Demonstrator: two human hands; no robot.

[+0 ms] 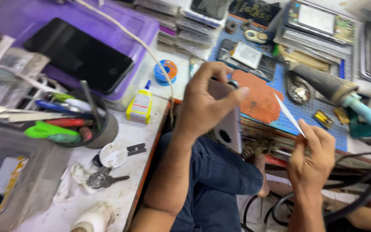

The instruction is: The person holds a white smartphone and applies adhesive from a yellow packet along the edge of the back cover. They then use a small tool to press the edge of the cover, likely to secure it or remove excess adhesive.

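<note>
Left hand: the left hand (pixel 202 107), at the centre of the frame, grips a pale pinkish smartphone (pixel 228 122) held back side up, thumb and fingers wrapped round its upper edge.
Right hand: the right hand (pixel 312 157), at lower right, pinches a thin white pointed plastic strip (pixel 288 114) that slants up and left, its tip clear of the phone.
Work surface: a blue perforated mat (pixel 308 114) lies behind both hands, with a flat orange-brown pad (pixel 258 96) on it.
Upper left: a black tablet (pixel 78 56) rests on a purple plastic box (pixel 129 25).
Left of centre: a small yellow glue bottle (pixel 140 105) stands beside a dark cup of tools (pixel 104 129).
Lower left: metal keys (pixel 104 179) lie on the white bench (pixel 121 197).
Right edge: a handheld tool with a dark grip and light blue neck (pixel 344 96) lies on the mat.
</note>
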